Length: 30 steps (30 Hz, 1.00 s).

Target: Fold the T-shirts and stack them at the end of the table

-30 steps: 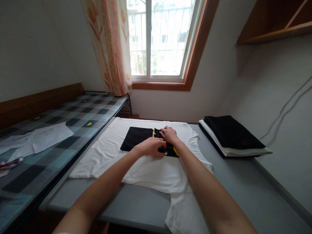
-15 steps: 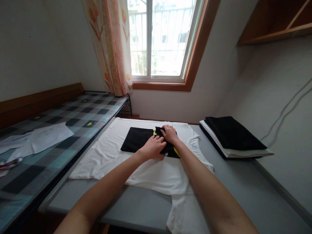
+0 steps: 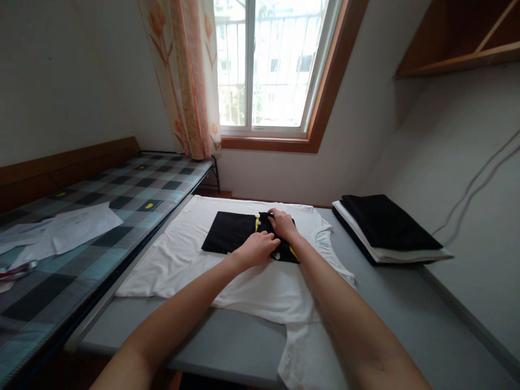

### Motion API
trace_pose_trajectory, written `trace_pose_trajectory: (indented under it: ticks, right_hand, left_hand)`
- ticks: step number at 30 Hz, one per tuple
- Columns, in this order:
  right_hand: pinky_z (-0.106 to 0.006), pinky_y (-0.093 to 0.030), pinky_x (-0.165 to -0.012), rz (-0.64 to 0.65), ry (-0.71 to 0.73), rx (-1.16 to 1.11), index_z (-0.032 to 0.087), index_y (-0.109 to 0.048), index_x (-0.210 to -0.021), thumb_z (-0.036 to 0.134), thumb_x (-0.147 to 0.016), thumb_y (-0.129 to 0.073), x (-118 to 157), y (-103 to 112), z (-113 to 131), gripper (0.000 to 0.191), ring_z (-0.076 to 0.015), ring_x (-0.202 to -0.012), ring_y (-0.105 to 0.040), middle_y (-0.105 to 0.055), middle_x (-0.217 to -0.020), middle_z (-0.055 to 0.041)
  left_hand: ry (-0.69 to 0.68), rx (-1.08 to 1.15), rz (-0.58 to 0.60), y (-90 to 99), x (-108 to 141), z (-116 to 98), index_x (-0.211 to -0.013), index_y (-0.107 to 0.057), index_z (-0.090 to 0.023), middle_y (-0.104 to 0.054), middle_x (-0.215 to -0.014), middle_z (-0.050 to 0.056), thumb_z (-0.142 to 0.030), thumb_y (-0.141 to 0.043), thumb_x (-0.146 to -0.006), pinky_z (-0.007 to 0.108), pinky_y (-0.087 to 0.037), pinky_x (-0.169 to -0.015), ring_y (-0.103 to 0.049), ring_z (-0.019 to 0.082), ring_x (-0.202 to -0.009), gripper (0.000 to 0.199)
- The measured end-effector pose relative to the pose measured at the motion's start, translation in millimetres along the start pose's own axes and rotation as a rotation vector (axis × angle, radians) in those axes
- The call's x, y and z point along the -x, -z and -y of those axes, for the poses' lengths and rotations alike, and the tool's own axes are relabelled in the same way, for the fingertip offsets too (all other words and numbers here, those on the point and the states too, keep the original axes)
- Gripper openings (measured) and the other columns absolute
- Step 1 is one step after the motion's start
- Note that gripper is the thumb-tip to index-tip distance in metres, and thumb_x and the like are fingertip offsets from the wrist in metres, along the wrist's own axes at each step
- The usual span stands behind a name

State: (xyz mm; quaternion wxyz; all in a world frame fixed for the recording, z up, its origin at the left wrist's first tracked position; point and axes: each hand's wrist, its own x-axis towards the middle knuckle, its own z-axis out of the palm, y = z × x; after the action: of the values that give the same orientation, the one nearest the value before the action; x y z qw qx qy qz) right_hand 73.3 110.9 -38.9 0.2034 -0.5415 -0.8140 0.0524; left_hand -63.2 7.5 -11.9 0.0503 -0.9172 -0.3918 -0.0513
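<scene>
Table [image 3: 235, 336], curled left hand [image 3: 260, 249] on black cloth [image 3: 231, 232]

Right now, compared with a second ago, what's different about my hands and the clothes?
Your left hand has shifted slightly toward you and to the right, over the folded black cloth; its fingers, spread half a second ago, are drawn closer together. Whether it let go of anything is hidden. Your right hand, the white shirt and the black-and-white stack look about the same.

The left forearm [image 3: 174, 311] and right forearm [image 3: 349, 311] converge from the lower edge; the left hand [image 3: 258, 249] and right hand [image 3: 283, 225], both palm down with bent fingers [image 3: 273, 239], meet below centre.
</scene>
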Motion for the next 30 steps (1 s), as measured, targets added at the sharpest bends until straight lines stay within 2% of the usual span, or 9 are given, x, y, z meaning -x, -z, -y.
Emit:
trace_pose_trajectory:
  ticks: [6, 12, 14, 17, 20, 23, 26, 28, 30]
  right_hand:
    - [-0.035, -0.038, -0.092, -0.062, 0.052, -0.046, 0.019, -0.059, -0.118, 0.022, -0.096, -0.042, -5.4, 2.8, 9.1, 0.028, -0.0238, -0.109, -0.056, -0.066, -0.117, -0.0109]
    - [-0.035, -0.04, -0.088, 0.072, 0.058, 0.042, 0.018, -0.058, -0.12, 0.022, -0.096, -0.044, -7.0, -6.8, 15.8, 0.029, -0.0244, -0.107, -0.057, -0.066, -0.116, -0.0126]
    - [-0.035, -0.04, -0.089, 0.07, 0.061, 0.056, 0.019, -0.059, -0.121, 0.025, -0.096, -0.045, -6.4, -6.9, 15.3, 0.029, -0.0245, -0.108, -0.057, -0.065, -0.117, -0.0126]
    - [-0.037, -0.039, -0.093, -0.004, 0.072, 0.069, 0.019, -0.059, -0.123, 0.031, -0.096, -0.044, -1.6, -2.7, 12.6, 0.033, -0.0254, -0.112, -0.055, -0.063, -0.121, -0.0128]
    - [-0.039, -0.037, -0.098, -0.082, 0.068, 0.086, 0.019, -0.059, -0.127, 0.033, -0.097, -0.041, 11.5, 2.0, 8.5, 0.037, -0.0251, -0.117, -0.053, -0.06, -0.128, -0.013]
    - [-0.04, -0.032, -0.105, -0.068, 0.076, 0.14, 0.019, -0.056, -0.133, 0.035, -0.098, -0.037, 33.0, 2.8, 4.6, 0.043, -0.0256, -0.127, -0.046, -0.053, -0.139, -0.0134]
    - [-0.046, -0.025, -0.111, -0.006, 0.066, 0.219, 0.018, -0.046, -0.143, 0.041, -0.099, -0.033, 55.9, 0.2, 1.4, 0.052, -0.0292, -0.138, -0.034, -0.041, -0.15, -0.013]
    - [-0.05, -0.022, -0.112, 0.022, 0.028, 0.243, 0.018, -0.04, -0.147, 0.046, -0.098, -0.033, 67.9, -1.7, -0.1, 0.057, -0.0318, -0.142, -0.027, -0.034, -0.155, -0.0128]
    - [-0.05, -0.023, -0.112, 0.039, -0.002, 0.234, 0.018, -0.037, -0.149, 0.049, -0.097, -0.033, 76.1, -2.8, -1.1, 0.061, -0.0329, -0.144, -0.023, -0.029, -0.157, -0.0129]
  left_hand:
    - [0.041, 0.053, 0.02, 16.5, 3.8, 8.2, -0.095, -0.066, -0.017, -0.066, -0.095, 0.008, -0.011, -0.051, -0.083, 0.031, -0.051, -0.074, -0.066, 0.022, -0.084, 0.02]
    - [0.049, 0.12, 0.137, 14.3, 5.2, 13.6, -0.083, -0.069, -0.018, -0.07, -0.092, 0.009, -0.008, -0.054, -0.079, 0.031, -0.05, -0.076, -0.066, 0.025, -0.088, 0.018]
    - [0.055, 0.147, 0.163, 15.8, 5.0, 15.5, -0.08, -0.069, -0.019, -0.071, -0.09, 0.009, -0.011, -0.059, -0.076, 0.031, -0.05, -0.075, -0.066, 0.025, -0.086, 0.014]
    - [0.069, 0.215, 0.183, 18.9, 4.1, 20.6, -0.078, -0.07, -0.019, -0.071, -0.082, 0.007, -0.023, -0.065, -0.076, 0.03, -0.05, -0.07, -0.066, 0.024, -0.077, 0.007]
    - [0.112, 0.246, 0.123, 16.8, 1.0, 26.8, -0.078, -0.069, -0.019, -0.071, -0.079, 0.007, -0.032, -0.054, -0.086, 0.03, -0.049, -0.068, -0.066, 0.022, -0.073, 0.022]
    - [0.196, 0.204, -0.032, 5.2, -3.0, 31.9, -0.088, -0.069, -0.017, -0.071, -0.092, 0.009, -0.024, -0.04, -0.092, 0.031, -0.05, -0.077, -0.067, 0.022, -0.085, 0.03]
    - [0.244, 0.145, -0.173, -15.7, -4.1, 36.3, -0.117, -0.062, -0.016, -0.064, -0.122, 0.012, -0.023, -0.038, -0.094, 0.035, -0.045, -0.095, -0.059, 0.023, -0.113, 0.034]
    - [0.233, 0.122, -0.187, -31.3, -2.7, 39.7, -0.134, -0.051, -0.019, -0.054, -0.14, 0.01, -0.026, -0.036, -0.096, 0.04, -0.037, -0.106, -0.046, 0.023, -0.131, 0.042]
    - [0.213, 0.112, -0.15, -44.0, -1.0, 43.5, -0.142, -0.042, -0.021, -0.045, -0.149, 0.008, -0.029, -0.031, -0.098, 0.044, -0.029, -0.112, -0.035, 0.022, -0.14, 0.046]
